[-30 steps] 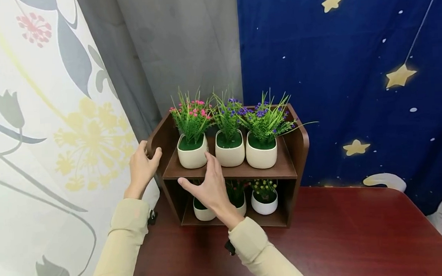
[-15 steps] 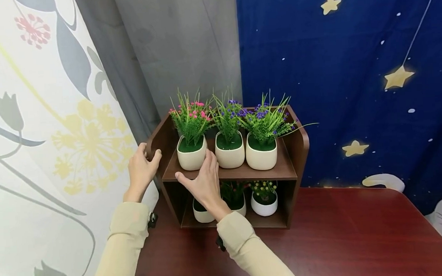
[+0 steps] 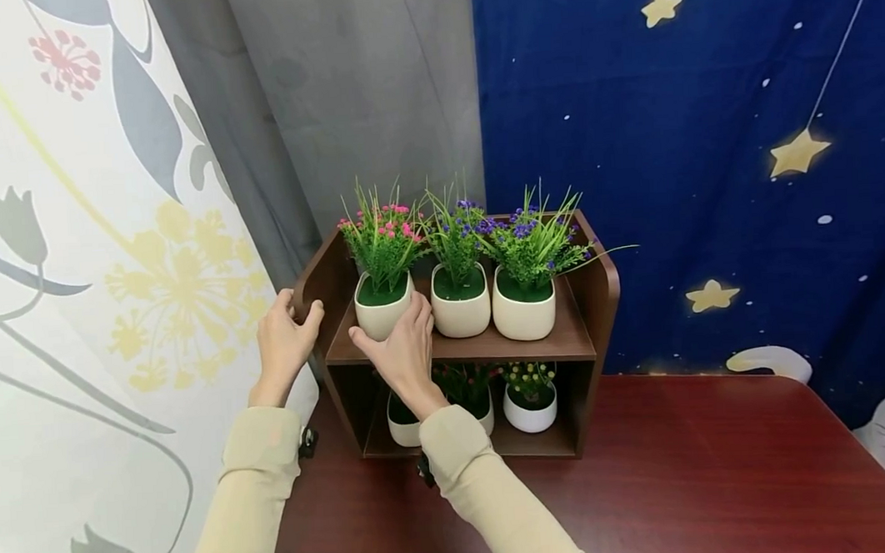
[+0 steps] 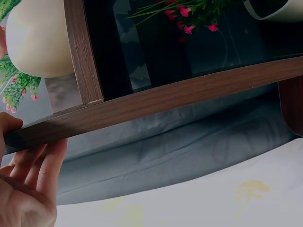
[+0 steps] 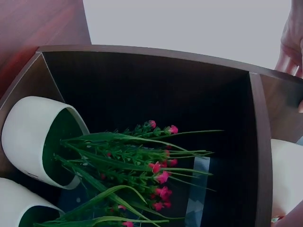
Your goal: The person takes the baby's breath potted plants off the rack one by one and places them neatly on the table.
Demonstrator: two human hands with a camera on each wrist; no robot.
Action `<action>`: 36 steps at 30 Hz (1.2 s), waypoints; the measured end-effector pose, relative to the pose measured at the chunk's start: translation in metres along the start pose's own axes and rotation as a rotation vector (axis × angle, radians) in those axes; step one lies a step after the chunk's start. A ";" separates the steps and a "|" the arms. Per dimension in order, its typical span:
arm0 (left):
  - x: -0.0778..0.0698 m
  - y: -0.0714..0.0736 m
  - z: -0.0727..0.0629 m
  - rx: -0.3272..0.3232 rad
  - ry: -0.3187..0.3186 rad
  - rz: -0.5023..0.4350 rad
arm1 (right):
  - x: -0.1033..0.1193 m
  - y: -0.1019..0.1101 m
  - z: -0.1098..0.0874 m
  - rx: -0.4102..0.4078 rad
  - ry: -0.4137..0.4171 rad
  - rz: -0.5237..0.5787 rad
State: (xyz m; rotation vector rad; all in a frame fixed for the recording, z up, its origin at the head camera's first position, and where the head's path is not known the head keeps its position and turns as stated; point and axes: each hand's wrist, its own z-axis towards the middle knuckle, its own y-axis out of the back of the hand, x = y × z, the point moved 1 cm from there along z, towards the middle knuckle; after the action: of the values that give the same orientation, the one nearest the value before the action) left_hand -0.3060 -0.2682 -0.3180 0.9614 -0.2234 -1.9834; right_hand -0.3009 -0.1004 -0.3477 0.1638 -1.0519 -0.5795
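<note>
My left hand [image 3: 284, 339] grips the upper left side panel of a brown two-tier wooden shelf [image 3: 461, 352]. The left wrist view shows its thumb on one face of the panel [image 4: 156, 106] and its fingers on the other. On the top tier, my right hand [image 3: 404, 345] holds a cream pot [image 3: 380, 313] of grass and pink flowers, fingers along its right side and thumb at its front left. This potted plant stands leftmost in the row. To its right are two cream pots with purple flowers, one in the middle [image 3: 461, 313] and one at the right [image 3: 524, 316].
On the lower tier stand a left pot [image 3: 406, 433], a middle pot partly behind my right forearm, and a white pot [image 3: 531, 415] with yellow flowers. The shelf rests on a dark red table [image 3: 693, 464]. A grey curtain [image 3: 372, 88] hangs close behind.
My right hand has moved slightly left and up, from in front of the gap beside the pink-flowered pot to around that pot. My left hand stays on the panel.
</note>
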 end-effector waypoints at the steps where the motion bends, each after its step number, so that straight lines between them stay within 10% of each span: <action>1: 0.000 0.000 0.000 0.005 0.003 0.001 | 0.000 -0.001 0.002 -0.001 -0.007 -0.005; 36: 0.002 -0.001 -0.002 -0.029 0.017 -0.013 | 0.001 -0.004 0.009 0.046 -0.107 0.078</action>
State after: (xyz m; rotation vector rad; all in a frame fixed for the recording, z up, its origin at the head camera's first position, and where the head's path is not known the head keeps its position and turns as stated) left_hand -0.3061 -0.2685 -0.3206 0.9629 -0.1792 -1.9849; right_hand -0.3095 -0.1027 -0.3440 0.1326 -1.1707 -0.4981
